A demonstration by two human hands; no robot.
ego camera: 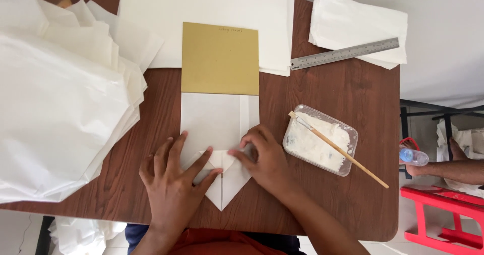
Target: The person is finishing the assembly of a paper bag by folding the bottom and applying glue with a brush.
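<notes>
A white sheet of paper [214,121] lies on the brown wooden table [322,88], its near end folded into a point [225,189]. A tan cardboard rectangle [220,58] rests on its far half. My left hand [174,182] lies flat with fingers spread on the left folded flap. My right hand [262,159] presses fingertips on the right flap near the fold's middle. Neither hand holds anything.
A clear plastic tub of white paste [320,140] with a wooden stick [343,151] stands right of the hands. A steel ruler [344,53] lies on a stack of white paper [360,20]. Large piles of white paper [60,99] fill the left. Another person's hand holds a small bottle [414,157] beside a red stool [443,217].
</notes>
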